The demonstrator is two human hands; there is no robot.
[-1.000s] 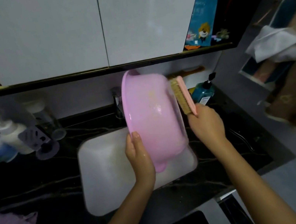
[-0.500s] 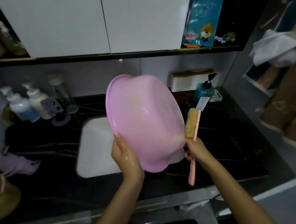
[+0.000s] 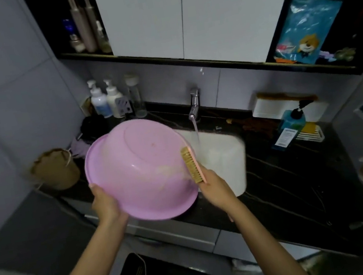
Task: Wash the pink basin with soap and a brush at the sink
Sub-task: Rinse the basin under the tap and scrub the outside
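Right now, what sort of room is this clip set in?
Probably a home bathroom: a white sink set in a dark veined counter, a running tap above it, pump bottles lined against the wall and white cabinets overhead.

Both forearms extended forward; left hand [image 3: 106, 204] grips rim of round pink plastic basin [image 3: 141, 162], right hand [image 3: 217, 187] holds pink-backed tan-bristle brush [image 3: 192, 165] against it.

We can read no text; the label on the blue bottle [image 3: 290, 125] at far right is too blurred.
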